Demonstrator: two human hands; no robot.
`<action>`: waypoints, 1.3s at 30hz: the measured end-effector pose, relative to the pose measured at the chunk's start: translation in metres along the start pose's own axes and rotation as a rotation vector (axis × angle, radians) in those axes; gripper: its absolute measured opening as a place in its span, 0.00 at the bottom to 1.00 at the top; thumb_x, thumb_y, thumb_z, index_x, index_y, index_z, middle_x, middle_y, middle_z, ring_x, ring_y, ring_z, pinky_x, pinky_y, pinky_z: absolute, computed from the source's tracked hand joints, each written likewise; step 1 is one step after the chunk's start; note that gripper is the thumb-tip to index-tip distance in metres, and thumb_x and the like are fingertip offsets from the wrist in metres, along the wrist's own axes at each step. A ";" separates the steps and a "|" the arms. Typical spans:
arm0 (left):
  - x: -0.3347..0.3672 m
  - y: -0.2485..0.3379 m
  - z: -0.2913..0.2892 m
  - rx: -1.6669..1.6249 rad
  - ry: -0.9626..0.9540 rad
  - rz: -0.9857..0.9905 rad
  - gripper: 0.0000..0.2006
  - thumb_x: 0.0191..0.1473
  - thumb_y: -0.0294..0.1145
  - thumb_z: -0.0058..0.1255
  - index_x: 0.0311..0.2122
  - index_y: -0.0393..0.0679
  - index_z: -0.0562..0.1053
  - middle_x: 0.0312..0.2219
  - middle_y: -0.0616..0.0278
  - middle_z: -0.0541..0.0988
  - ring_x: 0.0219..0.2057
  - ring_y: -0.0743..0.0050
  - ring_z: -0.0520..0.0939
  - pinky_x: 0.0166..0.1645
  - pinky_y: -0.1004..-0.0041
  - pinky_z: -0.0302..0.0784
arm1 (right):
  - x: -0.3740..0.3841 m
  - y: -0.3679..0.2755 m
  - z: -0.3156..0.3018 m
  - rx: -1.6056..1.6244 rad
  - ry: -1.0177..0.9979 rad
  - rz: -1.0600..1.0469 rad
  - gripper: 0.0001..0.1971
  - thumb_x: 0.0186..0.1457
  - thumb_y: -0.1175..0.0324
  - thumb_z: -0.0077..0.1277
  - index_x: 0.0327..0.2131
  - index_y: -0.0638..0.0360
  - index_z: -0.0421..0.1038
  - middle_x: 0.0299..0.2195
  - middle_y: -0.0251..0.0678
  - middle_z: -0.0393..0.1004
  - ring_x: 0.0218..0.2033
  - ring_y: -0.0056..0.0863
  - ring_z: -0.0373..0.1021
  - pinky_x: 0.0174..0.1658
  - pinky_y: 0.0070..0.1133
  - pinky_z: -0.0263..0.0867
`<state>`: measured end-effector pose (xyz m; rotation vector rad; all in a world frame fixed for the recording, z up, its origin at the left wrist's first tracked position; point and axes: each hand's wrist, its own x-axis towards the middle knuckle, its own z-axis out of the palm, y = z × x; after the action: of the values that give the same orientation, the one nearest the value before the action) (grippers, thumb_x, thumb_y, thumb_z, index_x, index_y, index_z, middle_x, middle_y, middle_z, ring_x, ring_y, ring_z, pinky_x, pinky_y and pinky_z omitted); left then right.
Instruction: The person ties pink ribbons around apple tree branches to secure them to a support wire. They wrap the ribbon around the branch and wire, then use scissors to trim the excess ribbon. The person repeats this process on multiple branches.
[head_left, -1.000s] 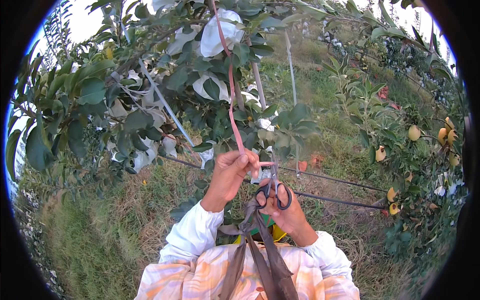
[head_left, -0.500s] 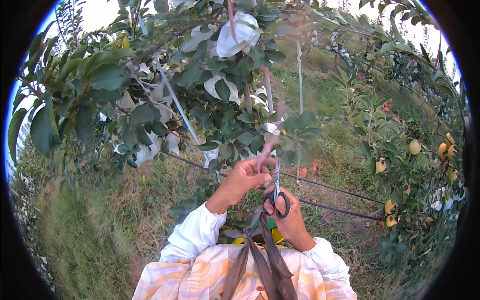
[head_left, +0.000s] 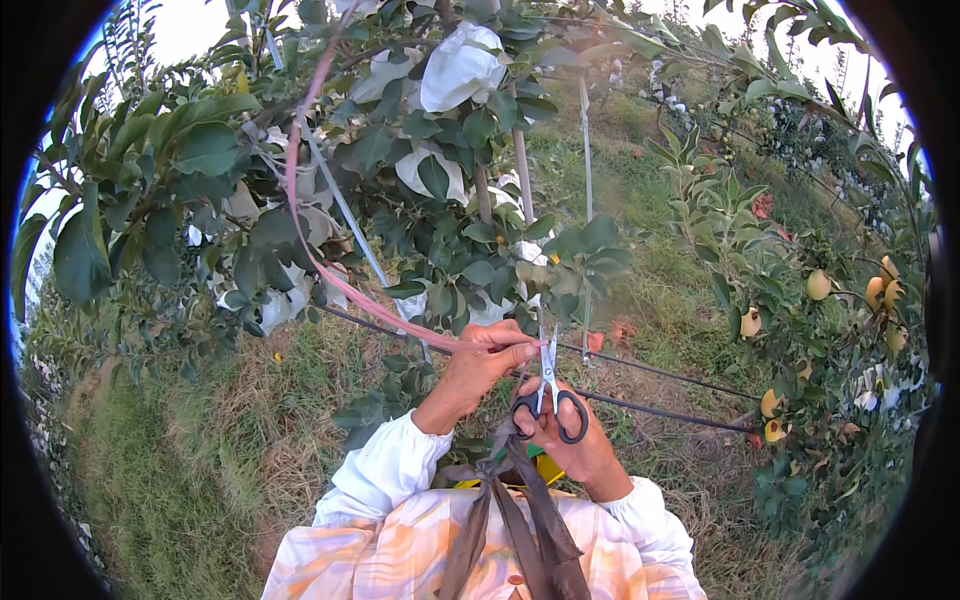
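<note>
A long pink strip of ribbon-like tape is pinched in my left hand, its length curving up to the left in front of the branches. Its short end reaches the blades of a pair of scissors. My right hand holds these scissors by their black handles, blades pointing up and slightly parted. Just below my hands, dark brown cloth strips are knotted at my front and hang over a patterned garment.
A leafy tree with white bags on its branches stands ahead. A slanted pale pole and a dark hose cross the view. At the right are yellow fruits on another tree. Grass covers the ground.
The pink tape has swung from hanging nearly upright to a wide curve on the left. The scissors' blades and handles have spread apart near the tape's end.
</note>
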<state>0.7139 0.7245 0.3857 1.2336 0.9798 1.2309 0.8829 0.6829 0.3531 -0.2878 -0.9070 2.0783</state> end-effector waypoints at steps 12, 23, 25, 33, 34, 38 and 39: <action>-0.013 -0.001 -0.003 0.046 -0.059 0.051 0.04 0.48 0.22 0.54 0.26 0.33 0.76 0.20 0.69 0.68 0.21 0.85 0.65 0.24 0.81 0.57 | -0.008 0.003 0.006 -0.067 0.111 -0.075 0.29 0.51 0.46 0.51 0.42 0.67 0.66 0.26 0.26 0.62 0.27 0.17 0.56 0.30 0.15 0.50; -0.026 -0.021 -0.024 0.139 -0.126 0.016 0.06 0.49 0.25 0.54 0.32 0.34 0.77 0.22 0.68 0.71 0.23 0.84 0.70 0.26 0.80 0.62 | -0.010 0.013 -0.009 -0.047 0.005 0.083 0.29 0.51 0.47 0.53 0.43 0.67 0.65 0.29 0.29 0.63 0.28 0.18 0.57 0.32 0.15 0.53; -0.027 -0.027 -0.024 0.071 -0.137 0.002 0.06 0.50 0.25 0.54 0.32 0.34 0.77 0.22 0.68 0.71 0.23 0.84 0.70 0.26 0.81 0.62 | -0.012 0.012 -0.010 -0.065 -0.005 0.094 0.30 0.50 0.46 0.53 0.44 0.67 0.65 0.28 0.29 0.63 0.28 0.18 0.56 0.32 0.15 0.53; -0.014 -0.041 -0.016 -0.012 -0.149 0.013 0.07 0.51 0.25 0.53 0.35 0.34 0.77 0.21 0.68 0.71 0.21 0.84 0.69 0.24 0.79 0.61 | -0.011 0.010 -0.025 0.098 0.026 0.170 0.33 0.49 0.47 0.54 0.48 0.65 0.62 0.33 0.35 0.68 0.36 0.25 0.63 0.41 0.20 0.60; -0.014 -0.041 -0.016 -0.018 -0.145 -0.006 0.07 0.50 0.25 0.53 0.35 0.33 0.77 0.22 0.68 0.71 0.22 0.84 0.70 0.25 0.80 0.62 | -0.011 0.010 -0.026 0.124 0.026 0.168 0.32 0.49 0.48 0.55 0.47 0.66 0.63 0.32 0.33 0.67 0.33 0.23 0.62 0.37 0.18 0.58; -0.011 -0.044 -0.019 -0.067 -0.136 -0.022 0.07 0.50 0.25 0.54 0.34 0.33 0.77 0.22 0.68 0.72 0.22 0.84 0.70 0.26 0.80 0.62 | -0.007 0.008 -0.038 0.049 0.027 0.143 0.30 0.49 0.49 0.55 0.45 0.67 0.65 0.29 0.30 0.64 0.29 0.19 0.58 0.31 0.17 0.53; -0.010 -0.044 -0.020 -0.089 -0.134 -0.026 0.07 0.50 0.25 0.54 0.34 0.33 0.77 0.22 0.68 0.72 0.22 0.84 0.70 0.26 0.80 0.62 | -0.005 0.007 -0.039 0.031 0.017 0.137 0.30 0.49 0.49 0.55 0.45 0.67 0.65 0.29 0.30 0.64 0.29 0.19 0.58 0.31 0.17 0.53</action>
<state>0.6990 0.7206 0.3387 1.2132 0.8323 1.1444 0.9009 0.6962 0.3197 -0.3595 -0.8646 2.2102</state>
